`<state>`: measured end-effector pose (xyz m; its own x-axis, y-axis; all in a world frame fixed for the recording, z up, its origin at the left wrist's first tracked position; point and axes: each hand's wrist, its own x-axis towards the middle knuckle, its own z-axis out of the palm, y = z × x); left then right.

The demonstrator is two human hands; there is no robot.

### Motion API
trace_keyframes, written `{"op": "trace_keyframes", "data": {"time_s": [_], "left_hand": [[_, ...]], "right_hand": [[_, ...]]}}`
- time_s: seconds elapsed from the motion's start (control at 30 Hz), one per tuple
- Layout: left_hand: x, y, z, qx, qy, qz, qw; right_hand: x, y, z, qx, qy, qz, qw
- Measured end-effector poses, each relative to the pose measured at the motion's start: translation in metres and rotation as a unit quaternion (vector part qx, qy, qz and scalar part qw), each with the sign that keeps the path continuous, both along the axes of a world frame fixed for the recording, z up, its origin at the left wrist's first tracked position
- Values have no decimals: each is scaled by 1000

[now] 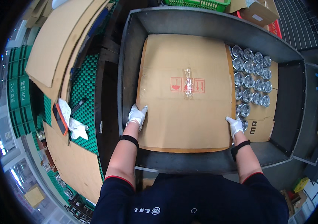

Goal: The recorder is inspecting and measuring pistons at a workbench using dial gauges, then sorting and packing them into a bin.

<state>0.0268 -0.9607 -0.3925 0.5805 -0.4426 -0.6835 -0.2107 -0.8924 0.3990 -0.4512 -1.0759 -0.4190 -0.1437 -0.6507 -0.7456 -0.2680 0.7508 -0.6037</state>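
A large flat cardboard sheet [185, 119], with red printed marks and a strip of clear tape, lies inside a deep grey metal bin [188, 22]. My left hand [137, 115], in a white glove, grips its left edge with the thumb on top. The sheet's right edge is held by my right hand [235, 126], gloved the same way; some of its fingers are hidden. Right of the sheet, several shiny round metal parts [247, 66] stand in rows on another cardboard layer [267, 128]. The sheet's right edge lies against the nearest row, and one part sits beside my right hand.
Stacked cardboard sheets [60, 41] lean at the left, above a green textured mat [86, 80] with an orange-edged dark device [60, 118] and crumpled white paper [77, 128]. Beyond the bin are a green basket [200, 4] and an open carton [257, 15].
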Motion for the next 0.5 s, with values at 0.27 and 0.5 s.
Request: {"op": "trace_keyframes", "data": {"time_s": [0.27,0.5], "left_hand": [[2,5,-62,22,11,22,999],[-23,25,-91,48,-113,-147,981]], "right_hand": [[7,-1,-53,49,90,67,993],[39,-2,-59,40,279,191,940]]}}
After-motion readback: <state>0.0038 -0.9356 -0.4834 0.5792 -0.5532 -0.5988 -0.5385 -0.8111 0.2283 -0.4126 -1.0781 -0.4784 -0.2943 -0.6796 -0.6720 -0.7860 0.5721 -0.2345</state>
